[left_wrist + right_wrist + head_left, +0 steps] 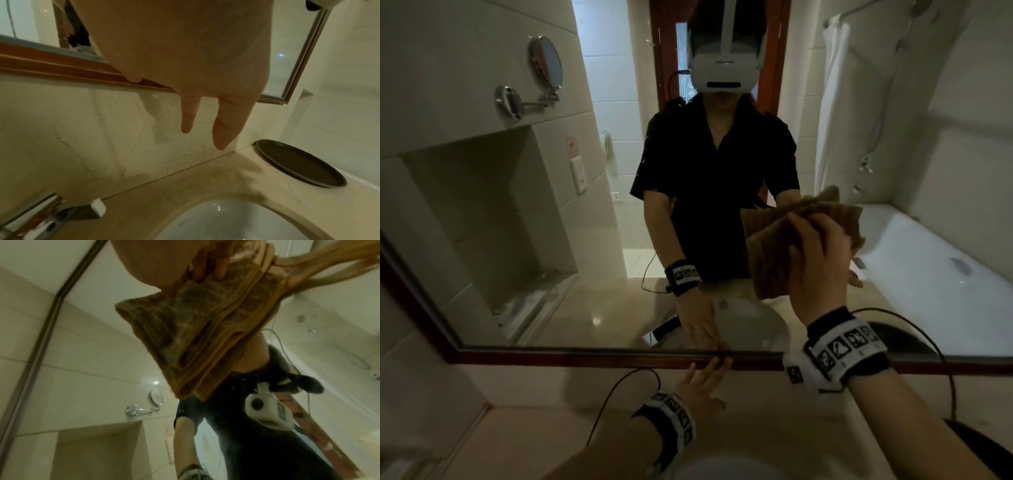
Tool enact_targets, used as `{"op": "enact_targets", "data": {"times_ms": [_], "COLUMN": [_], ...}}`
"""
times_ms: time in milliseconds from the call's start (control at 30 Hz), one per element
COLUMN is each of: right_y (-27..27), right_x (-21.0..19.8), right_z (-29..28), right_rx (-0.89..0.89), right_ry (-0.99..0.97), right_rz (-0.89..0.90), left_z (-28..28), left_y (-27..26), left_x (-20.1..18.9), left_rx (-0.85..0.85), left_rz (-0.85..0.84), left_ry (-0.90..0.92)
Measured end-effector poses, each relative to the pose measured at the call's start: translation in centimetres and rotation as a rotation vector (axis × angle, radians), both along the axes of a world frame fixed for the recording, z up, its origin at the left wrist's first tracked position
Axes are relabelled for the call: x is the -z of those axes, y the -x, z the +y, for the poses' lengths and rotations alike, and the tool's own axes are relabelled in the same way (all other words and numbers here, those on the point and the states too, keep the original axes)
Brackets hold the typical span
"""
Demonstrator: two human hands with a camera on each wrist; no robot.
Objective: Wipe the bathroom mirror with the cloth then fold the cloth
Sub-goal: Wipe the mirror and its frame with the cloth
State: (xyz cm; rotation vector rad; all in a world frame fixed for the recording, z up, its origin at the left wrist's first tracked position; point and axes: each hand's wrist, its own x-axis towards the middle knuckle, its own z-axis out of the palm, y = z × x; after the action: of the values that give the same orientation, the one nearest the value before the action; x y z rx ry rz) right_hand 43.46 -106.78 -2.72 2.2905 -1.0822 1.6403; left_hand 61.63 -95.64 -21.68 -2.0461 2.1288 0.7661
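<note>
A large wall mirror (551, 240) in a dark wooden frame (585, 356) fills most of the head view. My right hand (818, 253) presses a folded brown waffle cloth (767, 246) against the glass at the right, fingers curled over it. In the right wrist view the cloth (185, 337) hangs in several layers from my fingers (218, 267), with its reflection beside it. My left hand (702, 383) reaches toward the frame's lower edge with straight, spread fingers and holds nothing. The left wrist view shows those fingers (224, 126) pointing down along the marble splashback.
Below lie a beige marble counter (185, 194) and a white basin (236, 224). A chrome tap (41, 217) is at the left, a dark round tray (298, 165) at the right. A swivel shaving mirror (544, 65) juts from the left wall.
</note>
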Motion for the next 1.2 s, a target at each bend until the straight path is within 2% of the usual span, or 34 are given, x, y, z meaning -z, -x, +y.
{"op": "enact_targets", "data": {"times_ms": [67, 133, 233, 300, 367, 467, 533, 600, 667, 733, 800, 933, 1000, 1133, 1200], "right_y": [-1.0, -2.6, -4.8, -5.4, -5.5, -5.3, -5.3, -5.4, -5.7, -6.0, -6.0, -4.4, -3.8, -5.3, -7.2], "right_x": [-0.5, 0.8, 3.7, 3.9, 2.0, -3.6, -7.4, -9.9, -10.8, -10.1, -7.9, -3.9, -5.7, -11.2, -10.8], "right_z": [-0.2, -0.1, 0.6, 0.8, 0.6, -0.5, -0.7, -0.8, -0.7, -0.1, 0.4, 0.6, 0.2, -0.8, -0.4], "right_rx": [0.057, 0.058, 0.025, 0.020, 0.025, 0.015, 0.032, 0.072, 0.128, 0.167, 0.165, 0.041, 0.053, 0.303, 0.368], "right_ry": [0.044, 0.117, 0.270, 0.324, 0.302, 0.258, 0.289, 0.295, 0.262, 0.235, 0.223, 0.221, 0.189, 0.132, 0.166], "right_rz": [0.002, 0.057, 0.273, 0.357, 0.316, 0.182, 0.176, 0.231, 0.278, 0.325, 0.438, 0.659, 0.608, 0.218, 0.181], "left_z": [0.3, 0.4, 0.0, -0.3, -0.6, -1.6, -1.8, -1.3, -1.0, -1.2, -1.6, -2.2, -2.2, -1.4, -1.4], "left_y": [0.1, 0.4, 0.6, 0.6, 0.4, -0.2, -0.7, -0.9, -0.7, -0.7, -0.6, -0.8, -1.0, -1.1, -1.3], "left_x": [0.2, -0.7, -2.1, -2.9, -3.4, -3.4, -2.6, -2.0, -2.0, -2.1, -2.1, -1.2, -1.1, -1.3, -1.1], "left_rx": [0.014, -0.014, -0.081, -0.100, -0.092, -0.083, -0.081, -0.037, 0.045, 0.040, 0.050, 0.050, 0.042, -0.011, 0.028], "left_rz": [-0.018, -0.020, 0.006, 0.010, -0.027, -0.016, -0.037, -0.102, -0.142, -0.099, -0.092, -0.084, -0.097, -0.005, -0.075], "left_ry": [0.009, -0.013, -0.132, -0.192, -0.211, -0.274, -0.294, -0.196, -0.063, -0.110, -0.235, -0.285, -0.254, -0.183, -0.142]}}
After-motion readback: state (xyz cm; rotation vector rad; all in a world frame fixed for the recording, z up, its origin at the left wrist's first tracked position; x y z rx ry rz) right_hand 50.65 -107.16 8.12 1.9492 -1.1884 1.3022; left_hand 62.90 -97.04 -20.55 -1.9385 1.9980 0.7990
